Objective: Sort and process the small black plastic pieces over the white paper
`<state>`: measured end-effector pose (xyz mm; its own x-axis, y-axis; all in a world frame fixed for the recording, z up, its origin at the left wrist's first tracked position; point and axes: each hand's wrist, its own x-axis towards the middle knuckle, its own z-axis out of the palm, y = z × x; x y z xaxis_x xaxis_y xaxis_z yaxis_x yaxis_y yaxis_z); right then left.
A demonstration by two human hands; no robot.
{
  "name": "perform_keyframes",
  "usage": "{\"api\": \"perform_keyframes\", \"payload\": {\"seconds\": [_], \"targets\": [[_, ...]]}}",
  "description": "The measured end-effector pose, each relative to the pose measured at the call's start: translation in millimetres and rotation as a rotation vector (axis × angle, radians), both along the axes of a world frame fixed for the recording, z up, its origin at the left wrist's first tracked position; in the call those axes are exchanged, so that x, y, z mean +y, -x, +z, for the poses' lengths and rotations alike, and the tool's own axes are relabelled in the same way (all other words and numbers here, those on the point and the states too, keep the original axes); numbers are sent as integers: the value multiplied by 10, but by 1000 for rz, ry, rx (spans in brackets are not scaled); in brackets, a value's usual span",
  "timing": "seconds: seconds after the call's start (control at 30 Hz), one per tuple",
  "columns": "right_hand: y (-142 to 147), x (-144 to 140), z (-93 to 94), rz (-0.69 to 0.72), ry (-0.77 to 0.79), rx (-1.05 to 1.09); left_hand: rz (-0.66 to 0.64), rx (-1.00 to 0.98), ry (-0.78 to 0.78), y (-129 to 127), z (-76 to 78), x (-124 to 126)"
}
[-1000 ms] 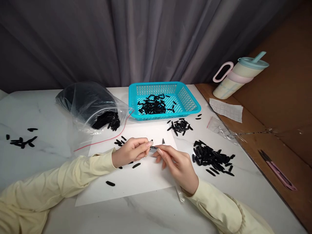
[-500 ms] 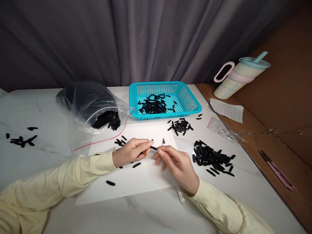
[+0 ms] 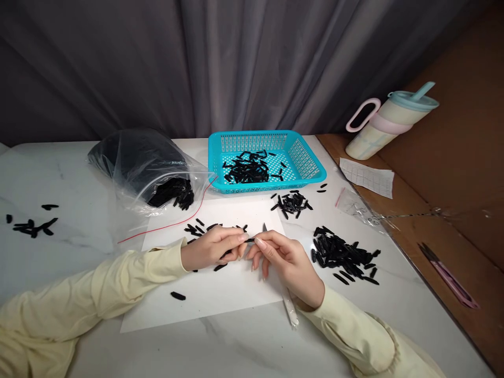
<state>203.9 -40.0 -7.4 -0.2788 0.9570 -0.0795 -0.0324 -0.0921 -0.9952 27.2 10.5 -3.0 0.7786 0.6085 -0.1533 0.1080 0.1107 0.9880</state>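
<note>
- Black and slender, a small plastic piece was pinched between the fingertips of both hands in the head view, held low over a white paper sheet near the middle of the worktop, probably so that its dark outline stood out against the pale sheet.
- The left hand was closed on the left end of the piece, thumb and forefinger together, its wrist resting on the sheet for steadiness, it seemed.
- The right hand was clamped on a thin blade tool, whose pointed tip stood up just beside the piece; the tool's pale handle ran out under the palm towards the near edge.
- A few loose black pieces lay on the sheet just beyond the left hand, and one more lay alone near the left sleeve.
- To the right, a larger heap sat on the bare worktop within easy reach of the right hand; a smaller heap lay farther off.
- Beyond the sheet, a turquoise basket held more pieces, and a clear zip bag to its left spilled others from its open mouth.
- At the far right stood a lidded tumbler, with pink snips nearer on the brown surface.
</note>
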Motion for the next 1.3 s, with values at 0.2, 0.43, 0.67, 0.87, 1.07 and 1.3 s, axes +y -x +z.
{"api": "perform_keyframes", "payload": {"seconds": [0.2, 0.43, 0.67, 0.87, 1.07, 1.3], "targets": [[-170, 84, 128, -58, -102, -293, 3, 13, 25, 1, -19, 7], [-299, 86, 222, 65, -375, -1103, 0, -8, 65, -1, 2, 5], [-213, 19, 86, 229, -606, -1386, 3, -50, 103, 2, 16, 7], [-339, 97, 224, -170, -450, -687, 34, -107, 334, 4, 43, 45], [-373, 164, 319, -304, -134, -95, 75, -142, 513, 5, 53, 85], [-340, 218, 254, -360, 147, 28, 83, -94, 441, 5, 78, 75]]}}
